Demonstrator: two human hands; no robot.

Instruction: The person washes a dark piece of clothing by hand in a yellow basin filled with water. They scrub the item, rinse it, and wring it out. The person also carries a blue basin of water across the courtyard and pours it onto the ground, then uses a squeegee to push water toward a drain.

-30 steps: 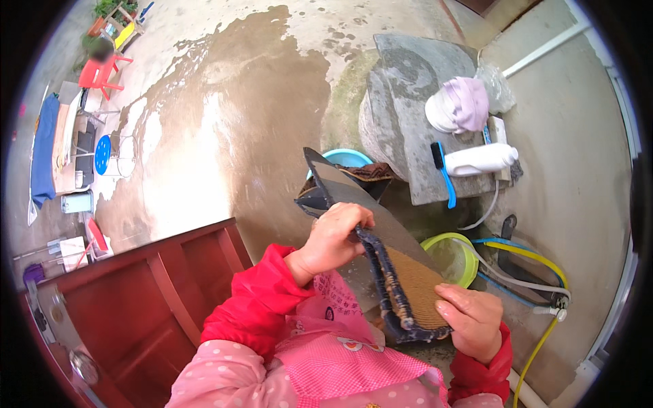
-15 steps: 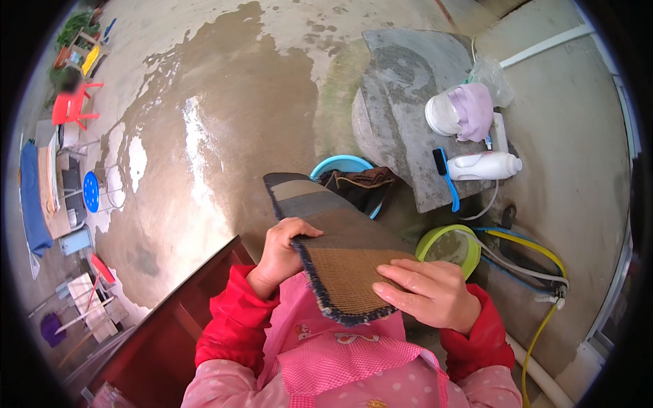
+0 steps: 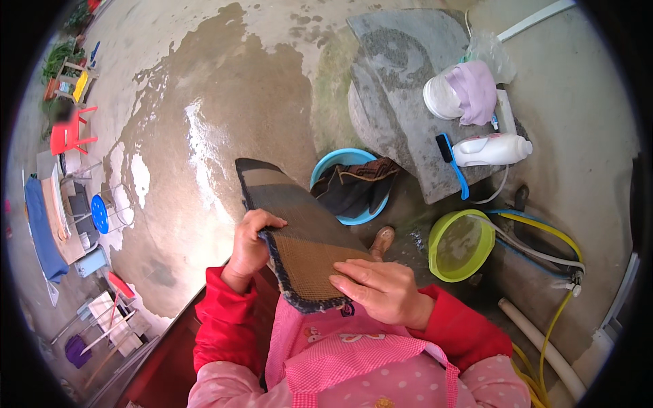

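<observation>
A striped floor mat (image 3: 299, 214), dark grey with tan and brown woven bands and a frayed dark edge, is held up before my pink apron. My left hand (image 3: 252, 246) is closed on its left edge, thumb on top. On the brown near end lies my right hand (image 3: 382, 289), fingers over the surface and gripping the right side; its thumb is hidden. Beyond the mat stands a light blue basin (image 3: 352, 157) with dark, brown-patterned cloth (image 3: 360, 187) inside. Right of my right hand is a yellow-green basin (image 3: 466, 245) with cloudy water.
A grey stone slab (image 3: 388, 58) bears a white bucket (image 3: 442, 95) with a lilac cloth, a white bottle (image 3: 493, 149) and a blue brush (image 3: 454, 166). Hoses (image 3: 544, 234) run at right. Wet concrete floor (image 3: 204, 88), stools (image 3: 100, 214) and a red chair (image 3: 71, 134) lie left.
The mat and both hands have shifted left in the view, still gripping. More of the blue basin and my shoe now shows. The view itself has shifted slightly.
</observation>
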